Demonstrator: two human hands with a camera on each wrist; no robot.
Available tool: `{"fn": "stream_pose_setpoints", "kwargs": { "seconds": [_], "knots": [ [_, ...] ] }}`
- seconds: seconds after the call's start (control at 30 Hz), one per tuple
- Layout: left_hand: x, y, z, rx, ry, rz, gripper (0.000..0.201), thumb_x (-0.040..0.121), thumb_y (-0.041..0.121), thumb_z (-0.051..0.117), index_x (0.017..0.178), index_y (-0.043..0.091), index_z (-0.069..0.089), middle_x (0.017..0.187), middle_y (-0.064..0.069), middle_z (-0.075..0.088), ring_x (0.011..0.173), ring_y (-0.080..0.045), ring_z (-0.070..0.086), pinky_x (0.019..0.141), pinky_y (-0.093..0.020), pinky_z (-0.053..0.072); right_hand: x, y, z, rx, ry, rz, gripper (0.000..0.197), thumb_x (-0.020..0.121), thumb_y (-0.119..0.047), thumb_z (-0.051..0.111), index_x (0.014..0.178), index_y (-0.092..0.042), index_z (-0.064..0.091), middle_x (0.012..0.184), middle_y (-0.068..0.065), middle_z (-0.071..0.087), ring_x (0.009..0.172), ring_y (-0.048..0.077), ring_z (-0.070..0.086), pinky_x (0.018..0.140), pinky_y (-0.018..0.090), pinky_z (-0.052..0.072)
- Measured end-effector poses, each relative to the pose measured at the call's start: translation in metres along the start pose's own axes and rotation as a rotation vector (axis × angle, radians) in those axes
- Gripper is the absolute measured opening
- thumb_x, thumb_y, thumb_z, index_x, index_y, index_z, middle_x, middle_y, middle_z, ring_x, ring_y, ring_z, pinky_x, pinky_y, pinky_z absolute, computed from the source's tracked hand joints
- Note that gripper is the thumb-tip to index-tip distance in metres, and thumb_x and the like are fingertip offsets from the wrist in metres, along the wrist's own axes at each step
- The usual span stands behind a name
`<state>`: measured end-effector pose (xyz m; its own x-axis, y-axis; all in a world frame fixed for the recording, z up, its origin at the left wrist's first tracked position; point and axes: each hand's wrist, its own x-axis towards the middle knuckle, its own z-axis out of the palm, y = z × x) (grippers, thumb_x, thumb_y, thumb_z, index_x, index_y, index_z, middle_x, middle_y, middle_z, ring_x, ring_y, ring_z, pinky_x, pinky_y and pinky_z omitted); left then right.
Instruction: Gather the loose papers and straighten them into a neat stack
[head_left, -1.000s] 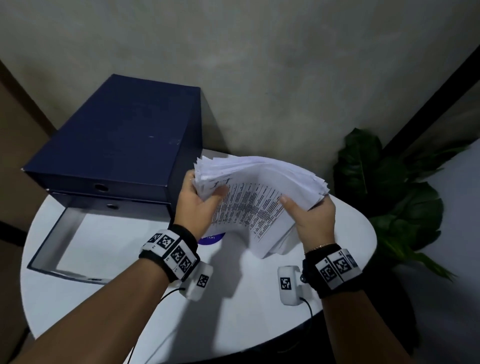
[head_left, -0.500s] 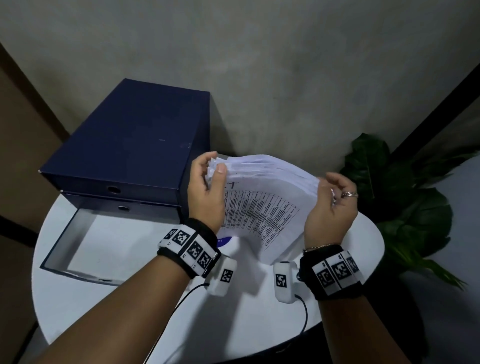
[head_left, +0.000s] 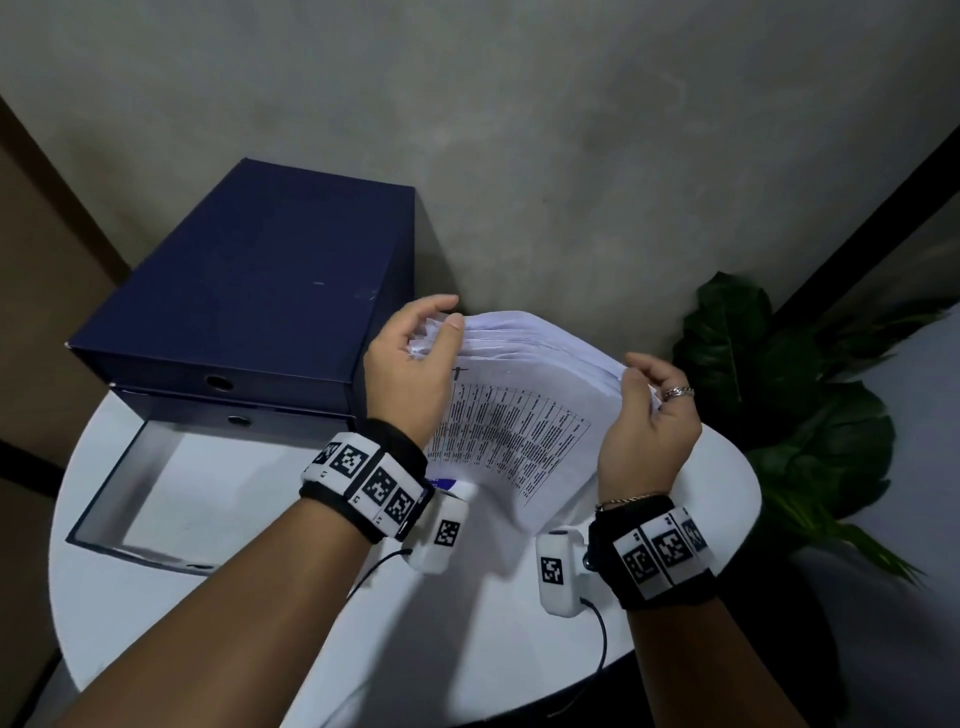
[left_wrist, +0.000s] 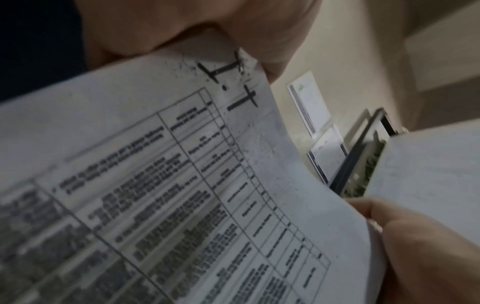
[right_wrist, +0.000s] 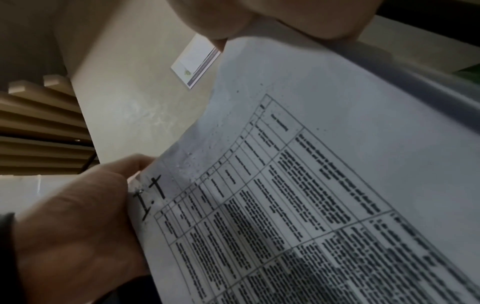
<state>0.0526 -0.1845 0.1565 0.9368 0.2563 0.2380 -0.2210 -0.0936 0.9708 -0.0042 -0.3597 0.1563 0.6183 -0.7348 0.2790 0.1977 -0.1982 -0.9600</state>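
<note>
A thick sheaf of white papers, its front sheet printed with a table, stands on edge above the round white table, tilted toward me. My left hand grips its upper left corner, thumb in front and fingers curled over the top. At the upper right corner my right hand holds the sheaf with curled fingers. The wrist views show the printed sheet close up, bowed between both hands. The sheets' top edges are fanned and uneven.
A dark blue box stands at the back left of the table, its lower drawer pulled out. A leafy plant stands beyond the table's right edge. A grey wall rises close behind.
Both hands have shifted up the sheaf to its top corners, and the papers now stand more upright. My right hand went from gripping the side edge to curling over the top right corner.
</note>
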Motion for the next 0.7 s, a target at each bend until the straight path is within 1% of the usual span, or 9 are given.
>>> {"fn": "stream_pose_setpoints", "kwargs": {
  "seconds": [0.07, 0.13, 0.2, 0.27, 0.33, 0.43, 0.57, 0.63, 0.7],
  "knots": [
    [0.003, 0.002, -0.002, 0.020, -0.053, 0.000, 0.010, 0.088, 0.020, 0.069, 0.091, 0.015, 0.077, 0.091, 0.004, 0.073, 0.088, -0.006, 0.067, 0.083, -0.022, 0.053, -0.002, -0.001, -0.001, -0.006, -0.012, -0.020, 0.008, 0.093, -0.004, 0.060, 0.095, -0.006, 0.068, 0.088, -0.011, 0.065, 0.081, -0.009, 0.060, 0.076, 0.008, 0.044],
    [0.005, 0.004, -0.002, 0.016, -0.030, -0.015, 0.010, 0.087, 0.010, 0.068, 0.079, 0.009, 0.074, 0.077, 0.006, 0.069, 0.075, -0.003, 0.062, 0.075, -0.017, 0.050, -0.004, 0.000, 0.000, -0.018, -0.012, -0.021, 0.006, 0.092, -0.008, 0.063, 0.091, -0.010, 0.068, 0.084, -0.013, 0.064, 0.078, -0.010, 0.060, 0.075, 0.007, 0.043],
    [0.007, 0.003, -0.001, 0.021, 0.022, -0.028, 0.014, 0.088, 0.007, 0.063, 0.074, 0.006, 0.069, 0.070, 0.005, 0.062, 0.067, -0.003, 0.054, 0.067, -0.014, 0.046, -0.004, 0.001, 0.002, -0.016, 0.005, 0.004, 0.006, 0.091, -0.012, 0.064, 0.090, -0.015, 0.069, 0.085, -0.013, 0.066, 0.081, -0.006, 0.061, 0.078, 0.012, 0.046],
    [0.009, 0.000, 0.001, 0.020, 0.079, -0.042, 0.017, 0.089, 0.008, 0.057, 0.073, 0.006, 0.062, 0.068, 0.003, 0.055, 0.063, -0.004, 0.048, 0.064, -0.020, 0.044, -0.004, 0.001, 0.004, -0.004, 0.027, 0.018, 0.009, 0.091, -0.015, 0.061, 0.092, -0.017, 0.070, 0.089, -0.012, 0.067, 0.085, -0.001, 0.063, 0.080, 0.018, 0.049],
    [0.008, -0.001, 0.002, 0.019, 0.092, -0.047, 0.017, 0.090, 0.014, 0.056, 0.074, 0.008, 0.059, 0.069, 0.005, 0.052, 0.064, -0.005, 0.046, 0.064, -0.025, 0.043, -0.003, 0.000, 0.007, 0.003, 0.057, 0.035, 0.008, 0.091, -0.016, 0.063, 0.089, -0.017, 0.070, 0.087, -0.011, 0.067, 0.083, -0.002, 0.063, 0.079, 0.018, 0.049],
    [0.005, -0.001, 0.004, 0.044, 0.085, -0.052, 0.016, 0.090, 0.019, 0.061, 0.076, 0.014, 0.063, 0.069, 0.013, 0.055, 0.067, -0.002, 0.050, 0.068, -0.020, 0.046, 0.000, -0.003, 0.010, -0.020, 0.087, 0.078, 0.006, 0.088, -0.017, 0.068, 0.084, -0.018, 0.071, 0.081, -0.013, 0.067, 0.079, -0.001, 0.063, 0.079, 0.022, 0.052],
    [0.008, 0.000, 0.005, 0.020, 0.110, -0.054, 0.014, 0.091, 0.020, 0.061, 0.081, 0.012, 0.066, 0.076, 0.008, 0.062, 0.072, -0.003, 0.055, 0.074, -0.026, 0.049, 0.004, -0.007, 0.012, 0.020, 0.091, 0.070, 0.011, 0.088, -0.012, 0.068, 0.097, -0.005, 0.070, 0.082, -0.014, 0.065, 0.074, -0.011, 0.061, 0.072, 0.009, 0.047],
    [0.006, 0.002, 0.004, 0.009, 0.051, -0.024, 0.011, 0.093, 0.023, 0.063, 0.088, 0.014, 0.066, 0.082, 0.011, 0.063, 0.076, 0.001, 0.056, 0.074, -0.016, 0.047, 0.002, -0.008, 0.013, -0.017, 0.052, 0.056, 0.017, 0.086, -0.018, 0.073, 0.099, -0.008, 0.068, 0.083, -0.016, 0.064, 0.075, -0.012, 0.060, 0.072, 0.009, 0.046],
    [0.003, 0.001, 0.001, -0.005, -0.013, -0.002, 0.009, 0.092, 0.021, 0.066, 0.100, 0.015, 0.064, 0.091, 0.012, 0.063, 0.079, 0.006, 0.057, 0.076, -0.009, 0.044, 0.001, -0.006, 0.011, -0.053, 0.054, 0.061, 0.015, 0.086, -0.021, 0.073, 0.099, -0.015, 0.068, 0.084, -0.017, 0.065, 0.080, -0.006, 0.062, 0.077, 0.018, 0.051]
  ]
}}
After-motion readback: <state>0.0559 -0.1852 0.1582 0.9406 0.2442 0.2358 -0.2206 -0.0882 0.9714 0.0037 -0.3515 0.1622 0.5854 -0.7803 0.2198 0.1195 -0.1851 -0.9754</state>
